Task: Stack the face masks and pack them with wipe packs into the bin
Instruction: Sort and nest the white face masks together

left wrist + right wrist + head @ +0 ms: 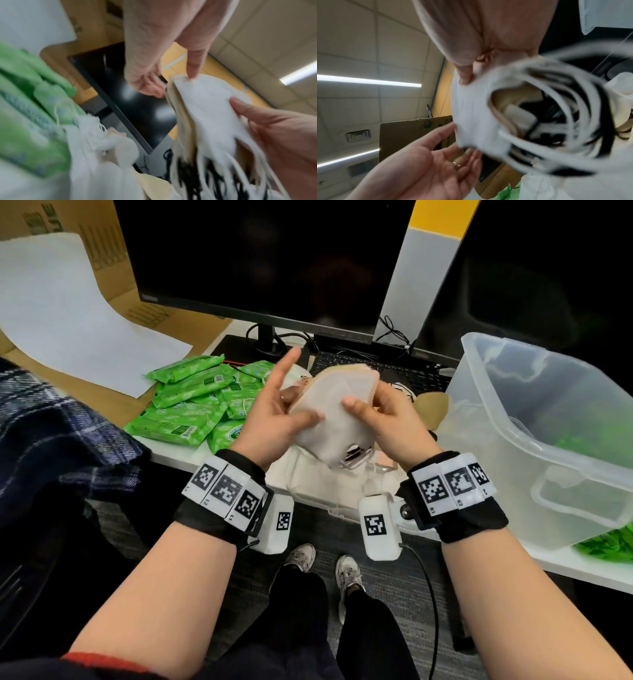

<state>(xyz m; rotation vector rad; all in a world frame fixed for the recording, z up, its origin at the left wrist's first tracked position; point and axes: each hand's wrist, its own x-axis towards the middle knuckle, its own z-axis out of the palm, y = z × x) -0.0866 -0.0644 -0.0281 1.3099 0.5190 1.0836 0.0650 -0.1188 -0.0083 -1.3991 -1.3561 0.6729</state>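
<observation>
**Mask stack held between both hands above the surface edge**

While I watch from the head view, my right hand grips the stack of face masks, thumb pressed on the white top mask and fingers curled behind it. My left hand meets the stack's other side: its thumb lies on the front face, the index finger points straight up, and the other fingers reach behind the stack, loosely spread in the right wrist view. The stack is up in the air in front of the monitor, ear loops hanging toward me. More loose masks lie on the surface beneath. Green wipe packs are heaped to the left, and the clear plastic bin stands on the right with something green inside.
</observation>
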